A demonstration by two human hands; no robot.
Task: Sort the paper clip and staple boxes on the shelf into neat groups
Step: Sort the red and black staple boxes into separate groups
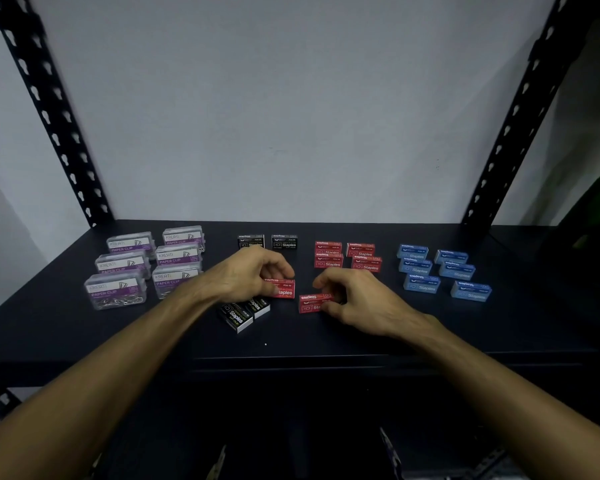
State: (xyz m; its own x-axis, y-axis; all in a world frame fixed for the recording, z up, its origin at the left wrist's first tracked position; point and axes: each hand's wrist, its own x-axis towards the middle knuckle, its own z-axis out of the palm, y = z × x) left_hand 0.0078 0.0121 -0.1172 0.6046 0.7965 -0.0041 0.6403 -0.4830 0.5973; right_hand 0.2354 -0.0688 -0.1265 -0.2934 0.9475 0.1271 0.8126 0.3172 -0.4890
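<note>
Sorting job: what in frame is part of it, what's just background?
Job: paper clip boxes; black staple boxes; red staple boxes; blue staple boxes; left hand gripping a red box; right hand gripping another.
Background: shelf; uprights; wall.

Clear paper clip boxes (142,263) sit left, black staple boxes (267,242) mid-shelf, red ones (347,256) and blue ones (442,271) right.
</note>
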